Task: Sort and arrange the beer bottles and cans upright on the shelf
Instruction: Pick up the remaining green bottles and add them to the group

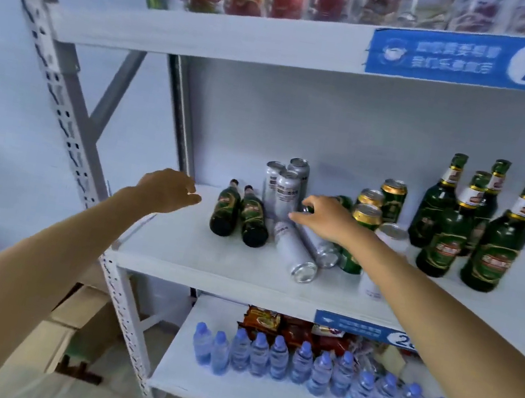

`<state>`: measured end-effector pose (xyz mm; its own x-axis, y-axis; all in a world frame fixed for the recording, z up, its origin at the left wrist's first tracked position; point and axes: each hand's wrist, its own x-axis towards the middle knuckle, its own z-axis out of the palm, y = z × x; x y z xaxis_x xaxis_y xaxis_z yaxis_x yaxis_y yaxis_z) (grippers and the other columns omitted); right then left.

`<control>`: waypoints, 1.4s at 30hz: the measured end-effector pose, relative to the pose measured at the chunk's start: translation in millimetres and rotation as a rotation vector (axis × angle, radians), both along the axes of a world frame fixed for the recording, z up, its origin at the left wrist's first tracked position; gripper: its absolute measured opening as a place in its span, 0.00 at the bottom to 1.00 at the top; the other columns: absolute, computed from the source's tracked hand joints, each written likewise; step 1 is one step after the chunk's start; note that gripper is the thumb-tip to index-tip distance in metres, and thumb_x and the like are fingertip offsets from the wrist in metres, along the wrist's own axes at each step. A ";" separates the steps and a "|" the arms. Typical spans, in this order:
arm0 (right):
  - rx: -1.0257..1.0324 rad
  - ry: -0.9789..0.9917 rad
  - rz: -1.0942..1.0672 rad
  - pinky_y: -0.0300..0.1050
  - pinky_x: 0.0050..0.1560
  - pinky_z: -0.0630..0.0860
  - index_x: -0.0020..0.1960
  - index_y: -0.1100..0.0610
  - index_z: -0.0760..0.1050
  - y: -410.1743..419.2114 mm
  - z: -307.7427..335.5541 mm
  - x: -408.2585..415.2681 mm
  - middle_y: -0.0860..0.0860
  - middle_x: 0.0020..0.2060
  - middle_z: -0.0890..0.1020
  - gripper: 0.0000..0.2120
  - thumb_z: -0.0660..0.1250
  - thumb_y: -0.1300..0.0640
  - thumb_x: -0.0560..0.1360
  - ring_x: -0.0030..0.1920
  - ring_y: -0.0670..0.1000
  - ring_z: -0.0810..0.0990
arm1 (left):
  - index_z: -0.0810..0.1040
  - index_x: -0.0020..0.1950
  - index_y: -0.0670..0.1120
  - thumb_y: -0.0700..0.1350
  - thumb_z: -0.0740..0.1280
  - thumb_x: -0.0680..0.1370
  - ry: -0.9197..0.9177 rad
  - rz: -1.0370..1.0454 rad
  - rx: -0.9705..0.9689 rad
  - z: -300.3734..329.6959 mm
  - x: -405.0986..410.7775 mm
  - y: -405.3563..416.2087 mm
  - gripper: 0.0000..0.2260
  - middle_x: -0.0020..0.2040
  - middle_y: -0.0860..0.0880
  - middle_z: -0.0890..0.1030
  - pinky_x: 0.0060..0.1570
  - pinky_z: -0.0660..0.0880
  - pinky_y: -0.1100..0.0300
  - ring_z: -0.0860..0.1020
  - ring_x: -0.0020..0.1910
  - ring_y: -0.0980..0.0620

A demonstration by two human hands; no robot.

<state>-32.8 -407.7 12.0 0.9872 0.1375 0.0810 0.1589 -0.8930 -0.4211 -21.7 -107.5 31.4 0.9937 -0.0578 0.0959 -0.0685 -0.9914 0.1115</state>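
Sorting underway: right hand [326, 221] reaching over fallen silver cans [294, 251], grip unclear; left hand [168, 190] loosely curled, empty. Next: stand cans upright.

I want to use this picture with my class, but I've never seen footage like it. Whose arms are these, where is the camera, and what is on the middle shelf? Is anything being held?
There is no machine here: a person wears a camera on the head, looking forward and down, so you see their own arms.

On the middle shelf two small green bottles and some silver cans lie on their sides. Other silver cans, gold-topped green cans and four tall green bottles stand upright.

The left hand hovers above the shelf, holding nothing. The right hand reaches over the fallen cans; what it grips, if anything, is hidden.

Below stand water bottles.
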 end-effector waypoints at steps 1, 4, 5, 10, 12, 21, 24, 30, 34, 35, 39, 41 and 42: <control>0.027 0.017 -0.005 0.47 0.39 0.68 0.40 0.58 0.72 12.5 -4.5 7.2 0.55 0.38 0.77 0.18 0.66 0.43 0.74 0.44 0.58 0.77 | 0.80 0.59 0.52 0.59 0.62 0.77 0.012 -0.007 0.001 -3.1 8.5 11.5 0.16 0.63 0.51 0.78 0.65 0.69 0.50 0.74 0.64 0.47; 0.075 0.076 -0.038 0.50 0.45 0.72 0.50 0.67 0.74 39.5 -19.7 27.5 0.63 0.47 0.79 0.24 0.66 0.43 0.74 0.50 0.60 0.80 | 0.79 0.60 0.51 0.59 0.61 0.78 0.038 -0.013 0.017 -14.6 30.2 33.3 0.17 0.63 0.50 0.79 0.63 0.70 0.51 0.75 0.63 0.46; 0.076 0.099 -0.051 0.49 0.44 0.71 0.50 0.68 0.74 47.2 -22.8 33.6 0.63 0.46 0.79 0.25 0.66 0.44 0.74 0.50 0.60 0.79 | 0.79 0.61 0.51 0.59 0.61 0.78 0.046 -0.016 0.022 -18.6 38.4 38.4 0.18 0.63 0.50 0.78 0.63 0.70 0.51 0.75 0.63 0.46; 0.101 0.164 -0.086 0.44 0.30 0.58 0.32 0.54 0.60 69.9 -38.4 74.8 0.50 0.31 0.65 0.22 0.65 0.42 0.75 0.31 0.49 0.65 | 0.79 0.61 0.51 0.59 0.60 0.79 0.076 -0.024 -0.006 -35.0 77.8 47.2 0.18 0.64 0.50 0.77 0.64 0.70 0.50 0.74 0.64 0.46; 0.091 0.198 -0.101 0.44 0.29 0.58 0.31 0.53 0.59 75.2 -45.0 91.0 0.49 0.30 0.64 0.23 0.65 0.41 0.74 0.30 0.48 0.65 | 0.78 0.61 0.51 0.60 0.59 0.79 0.092 -0.018 -0.013 -42.6 93.1 46.9 0.18 0.64 0.50 0.77 0.64 0.70 0.51 0.73 0.65 0.47; 0.039 0.359 -0.082 0.43 0.49 0.69 0.68 0.63 0.69 102.1 -66.6 148.9 0.60 0.63 0.76 0.30 0.61 0.40 0.77 0.59 0.58 0.76 | 0.78 0.63 0.45 0.60 0.56 0.80 0.202 -0.009 -0.071 -72.4 171.5 40.1 0.23 0.66 0.48 0.77 0.64 0.69 0.51 0.73 0.65 0.46; 0.013 0.403 -0.078 0.41 0.44 0.68 0.64 0.64 0.72 111.7 -75.3 162.2 0.60 0.59 0.78 0.27 0.61 0.42 0.77 0.53 0.57 0.77 | 0.78 0.61 0.42 0.60 0.54 0.80 0.262 0.004 -0.124 -86.6 201.1 40.1 0.26 0.64 0.45 0.78 0.63 0.70 0.51 0.74 0.63 0.45; 0.023 0.451 -0.194 0.42 0.43 0.68 0.64 0.64 0.71 124.6 -89.6 188.2 0.59 0.54 0.78 0.28 0.63 0.43 0.76 0.52 0.56 0.76 | 0.77 0.43 0.38 0.60 0.59 0.79 0.389 0.061 -0.486 -120.5 286.4 35.1 0.25 0.54 0.39 0.82 0.59 0.76 0.49 0.81 0.53 0.41; 0.031 0.487 -0.274 0.43 0.48 0.69 0.65 0.64 0.71 126.6 -97.2 200.2 0.59 0.59 0.78 0.29 0.65 0.42 0.75 0.57 0.57 0.77 | 0.75 0.53 0.39 0.56 0.60 0.80 0.510 0.105 -0.808 -132.8 318.2 20.3 0.19 0.51 0.41 0.78 0.52 0.74 0.53 0.77 0.48 0.44; 0.038 0.498 -0.284 0.43 0.48 0.70 0.66 0.63 0.71 127.8 -100.2 202.4 0.59 0.59 0.78 0.29 0.66 0.42 0.75 0.57 0.58 0.77 | 0.74 0.58 0.38 0.56 0.60 0.80 0.544 0.112 -0.857 -136.1 325.2 17.5 0.21 0.52 0.40 0.78 0.51 0.74 0.53 0.77 0.48 0.44; 0.092 0.528 -0.323 0.44 0.53 0.72 0.66 0.61 0.73 131.2 -107.3 207.0 0.59 0.59 0.79 0.28 0.68 0.44 0.73 0.58 0.58 0.78 | 0.71 0.64 0.35 0.51 0.63 0.79 0.611 0.136 -1.065 -146.2 341.2 1.9 0.21 0.52 0.38 0.78 0.48 0.76 0.51 0.77 0.49 0.42; 0.115 0.549 -0.339 0.45 0.57 0.73 0.67 0.60 0.71 131.3 -105.5 208.3 0.58 0.61 0.78 0.28 0.68 0.44 0.73 0.59 0.57 0.77 | 0.71 0.64 0.36 0.49 0.65 0.79 0.635 0.155 -1.125 -149.8 349.1 -4.9 0.21 0.53 0.39 0.77 0.48 0.76 0.51 0.77 0.49 0.42; 0.126 0.558 -0.345 0.45 0.58 0.72 0.67 0.60 0.71 131.0 -104.6 208.9 0.57 0.61 0.78 0.29 0.68 0.44 0.73 0.59 0.57 0.77 | 0.71 0.64 0.36 0.49 0.66 0.78 0.660 0.155 -1.144 -151.1 352.8 -7.1 0.20 0.53 0.39 0.77 0.51 0.77 0.50 0.77 0.50 0.42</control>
